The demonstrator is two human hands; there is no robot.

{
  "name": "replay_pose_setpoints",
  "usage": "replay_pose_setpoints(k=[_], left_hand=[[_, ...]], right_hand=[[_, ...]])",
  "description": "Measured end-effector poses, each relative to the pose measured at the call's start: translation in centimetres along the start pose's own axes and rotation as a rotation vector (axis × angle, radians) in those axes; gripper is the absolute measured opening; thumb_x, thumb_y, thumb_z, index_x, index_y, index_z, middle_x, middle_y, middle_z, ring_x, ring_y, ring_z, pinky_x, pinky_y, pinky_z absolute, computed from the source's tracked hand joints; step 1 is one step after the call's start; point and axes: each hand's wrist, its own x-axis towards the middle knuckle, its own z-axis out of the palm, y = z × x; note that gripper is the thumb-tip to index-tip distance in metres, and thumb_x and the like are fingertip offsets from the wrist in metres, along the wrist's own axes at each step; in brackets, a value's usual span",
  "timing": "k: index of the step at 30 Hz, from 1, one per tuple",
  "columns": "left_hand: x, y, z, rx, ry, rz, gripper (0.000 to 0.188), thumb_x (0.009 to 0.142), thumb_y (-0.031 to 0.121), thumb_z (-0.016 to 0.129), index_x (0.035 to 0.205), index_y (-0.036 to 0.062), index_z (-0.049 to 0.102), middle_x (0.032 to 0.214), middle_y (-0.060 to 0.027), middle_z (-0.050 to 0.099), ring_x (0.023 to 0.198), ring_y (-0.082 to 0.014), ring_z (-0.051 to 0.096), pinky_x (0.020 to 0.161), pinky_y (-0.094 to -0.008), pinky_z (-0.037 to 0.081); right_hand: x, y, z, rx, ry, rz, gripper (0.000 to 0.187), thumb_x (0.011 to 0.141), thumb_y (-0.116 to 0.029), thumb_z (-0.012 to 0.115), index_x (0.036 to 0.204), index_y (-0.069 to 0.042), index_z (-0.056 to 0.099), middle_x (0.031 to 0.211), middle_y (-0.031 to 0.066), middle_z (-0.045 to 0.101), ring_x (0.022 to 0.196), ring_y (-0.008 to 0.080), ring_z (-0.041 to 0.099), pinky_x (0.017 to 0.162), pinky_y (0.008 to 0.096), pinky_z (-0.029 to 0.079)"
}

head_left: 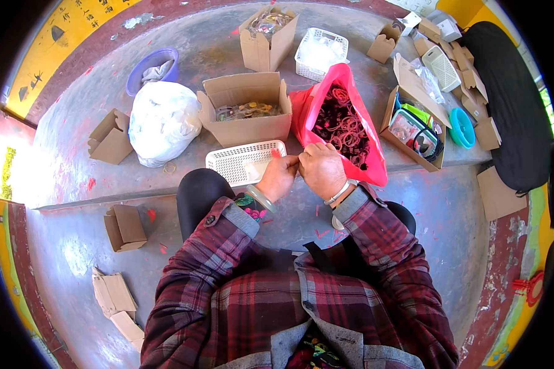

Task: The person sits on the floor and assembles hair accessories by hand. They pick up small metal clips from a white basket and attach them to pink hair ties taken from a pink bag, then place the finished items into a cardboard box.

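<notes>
Concrete ledge [209, 49], white basket [231, 163] lengthwise left-to-right, left hand [278, 177] meeting right hand [323, 170], grip's hold unclear

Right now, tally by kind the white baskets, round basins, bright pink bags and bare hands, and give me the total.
White baskets: 3 (near basket, far basket, right-side basket)
Round basins: 2 (purple basin, teal basin)
Bright pink bags: 1 (pink bag)
Bare hands: 2 (left hand, right hand)
Total: 8

The left forearm [206, 252] and right forearm [385, 240] angled inward. The left hand [277, 177] and right hand [323, 171] met closely, fingers bent.
</notes>
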Motion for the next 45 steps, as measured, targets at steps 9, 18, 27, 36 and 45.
replay_pose_setpoints(k=[9, 18, 27, 36, 45], left_hand=[[0.1, -0.1, 0.6, -0.089, 0.025, -0.010, 0.019, 0.084, 0.008, 0.052, 0.097, 0.0003, 0.063, 0.074, -0.0182, 0.063, 0.065, -0.0225, 0.061, 0.063, -0.0313, 0.047], [0.0, 0.1, 0.4, -0.050, 0.042, -0.007, 0.014, 0.082, 0.005, 0.051, 0.086, -0.0014, 0.063, 0.071, -0.0104, 0.062, 0.067, -0.0128, 0.055, 0.064, -0.0279, 0.045], [0.0, 0.4, 0.0, -0.032, 0.083, 0.014, 0.020, 0.083, 0.015, 0.054, 0.095, 0.0030, 0.065, 0.074, -0.0190, 0.063, 0.067, -0.0262, 0.063, 0.062, -0.0328, 0.047], [0.0, 0.4, 0.0, -0.112, 0.091, -0.013, 0.021, 0.085, 0.016, 0.054, 0.097, 0.0015, 0.064, 0.073, -0.0144, 0.064, 0.064, -0.0191, 0.062, 0.061, -0.0296, 0.047], [0.2, 0.8, -0.5, -0.668, -0.043, -0.188, 0.022, 0.091, 0.007, 0.048, 0.106, -0.0052, 0.059, 0.096, -0.0090, 0.062, 0.085, -0.0172, 0.062, 0.081, -0.0265, 0.050]], right_hand=[[-0.2, 0.3, -0.2, 0.011, 0.021, 0.006, 0.011, 0.065, -0.013, 0.060, 0.059, -0.009, 0.051, 0.067, 0.0048, 0.050, 0.067, 0.0238, 0.053, 0.061, 0.0373, 0.040], [0.1, -0.1, -0.6, 0.009, 0.052, -0.001, 0.009, 0.065, -0.012, 0.060, 0.060, -0.009, 0.052, 0.066, 0.0043, 0.049, 0.066, 0.0228, 0.052, 0.060, 0.0362, 0.038], [0.5, -0.4, -1.1, 0.047, 0.075, 0.014, 0.007, 0.065, -0.009, 0.061, 0.066, -0.008, 0.054, 0.068, 0.0053, 0.050, 0.067, 0.0244, 0.053, 0.061, 0.0370, 0.039], [0.7, 0.0, -1.0, 0.227, 0.130, 0.176, 0.006, 0.064, -0.007, 0.060, 0.063, -0.006, 0.054, 0.066, 0.0079, 0.053, 0.067, 0.0267, 0.055, 0.059, 0.0388, 0.041], [0.4, 2.7, -0.6, 0.935, -0.011, 0.716, 0.006, 0.070, -0.006, 0.063, 0.070, 0.000, 0.064, 0.064, 0.0037, 0.062, 0.058, 0.0088, 0.055, 0.055, 0.0251, 0.044]])
